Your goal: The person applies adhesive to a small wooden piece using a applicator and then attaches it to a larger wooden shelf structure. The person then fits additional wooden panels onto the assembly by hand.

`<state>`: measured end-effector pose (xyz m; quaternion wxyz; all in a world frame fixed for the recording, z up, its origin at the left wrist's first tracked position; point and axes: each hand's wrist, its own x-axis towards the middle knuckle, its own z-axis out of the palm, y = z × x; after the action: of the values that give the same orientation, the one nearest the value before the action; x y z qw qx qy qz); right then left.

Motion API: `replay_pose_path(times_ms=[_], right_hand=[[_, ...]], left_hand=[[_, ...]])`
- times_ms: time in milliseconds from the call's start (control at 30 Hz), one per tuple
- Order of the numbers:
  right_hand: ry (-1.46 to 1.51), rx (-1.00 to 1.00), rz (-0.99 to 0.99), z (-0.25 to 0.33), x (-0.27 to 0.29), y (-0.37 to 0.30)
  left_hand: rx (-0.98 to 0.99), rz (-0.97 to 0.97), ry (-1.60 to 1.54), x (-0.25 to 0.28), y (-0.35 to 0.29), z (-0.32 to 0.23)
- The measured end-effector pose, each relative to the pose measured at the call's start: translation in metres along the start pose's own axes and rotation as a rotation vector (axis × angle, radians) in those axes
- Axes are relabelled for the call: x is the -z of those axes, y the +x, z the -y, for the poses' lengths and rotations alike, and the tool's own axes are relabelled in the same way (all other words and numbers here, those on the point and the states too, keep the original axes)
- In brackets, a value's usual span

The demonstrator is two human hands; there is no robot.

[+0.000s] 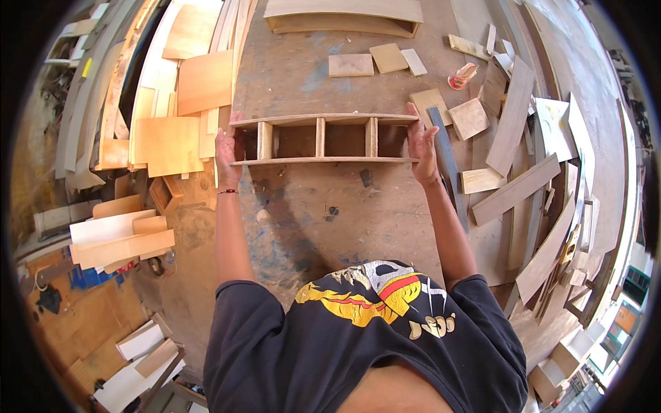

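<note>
Hands are seen pressed against the two ends of a long wooden shelf frame point(320, 139) that lies flat on a worn, paint-stained desk point(323, 220). The left hand point(228, 153) is closed around the frame's left end, fingers wrapped over the end piece; the right hand point(420, 141) is held open and flat against the right end, fingertips reaching up past the top rail. The frame is made of two long rails joined by three short upright dividers, and it sits near the middle of the desk, well out in front of the person's chest. A dark shirt with a yellow and red print point(372, 303) fills the lower part of the view. Just beyond the frame, three small flat wood offcuts point(375, 62) are laid side by side, and a larger shallow wooden box point(344, 17) rests at the far edge. Plywood sheets point(172, 138) are stacked to the left, while grey planks point(513, 117) and short boards are scattered to the right, one dark strip lying just beside the right hand.
</note>
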<state>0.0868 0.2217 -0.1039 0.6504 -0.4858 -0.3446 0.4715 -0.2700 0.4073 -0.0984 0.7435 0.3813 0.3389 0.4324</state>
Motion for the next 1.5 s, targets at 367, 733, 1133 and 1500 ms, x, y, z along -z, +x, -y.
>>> replay_pose_path(times_ms=[367,733,1133,1500], right_hand=[[0.023,0.023,0.026,-0.002,0.003,0.002],[0.030,0.023,0.041,-0.002,0.001,0.001],[0.024,0.029,-0.009,-0.005,0.001,0.002],[0.007,0.020,-0.021,0.002,0.004,0.001]], left_hand=[[-0.048,-0.008,0.137,0.007,0.002,0.003],[-0.023,-0.047,-0.011,0.004,0.000,0.002],[-0.003,-0.047,-0.028,0.010,0.004,0.006],[-0.040,-0.008,0.434,0.013,0.020,-0.037]])
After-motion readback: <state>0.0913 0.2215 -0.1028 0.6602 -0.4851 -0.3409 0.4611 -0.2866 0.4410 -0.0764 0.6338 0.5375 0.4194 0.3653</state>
